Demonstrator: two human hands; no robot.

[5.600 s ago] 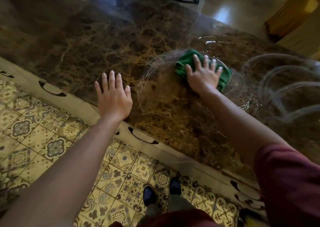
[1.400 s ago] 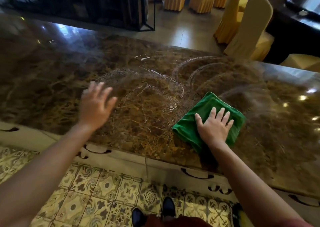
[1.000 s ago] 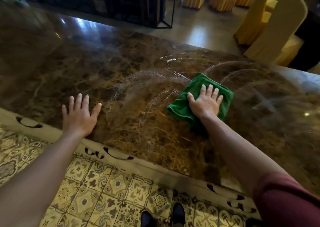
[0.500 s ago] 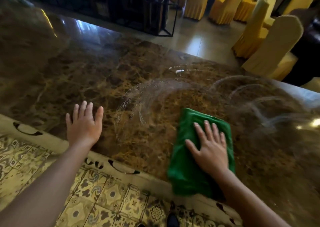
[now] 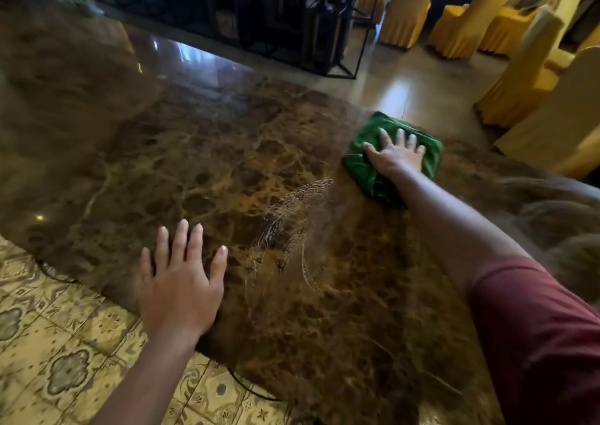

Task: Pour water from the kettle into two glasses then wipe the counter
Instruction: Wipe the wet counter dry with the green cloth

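At the counter's (image 5: 194, 151) near edge, seven o'clock, the left hand (image 5: 180, 281) rests flat, fingers spread. Farther, at one o'clock, the right hand (image 5: 394, 155) presses the green cloth (image 5: 367, 172) flat-palmed by the far edge: wiping underway. Next, probably sweeping back across the wet streaks (image 5: 292, 220).

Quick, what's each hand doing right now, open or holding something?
Left hand: open, flat on the brown marble counter, holding nothing.
Right hand: open, straight fingers pressing the folded green cloth onto the counter.
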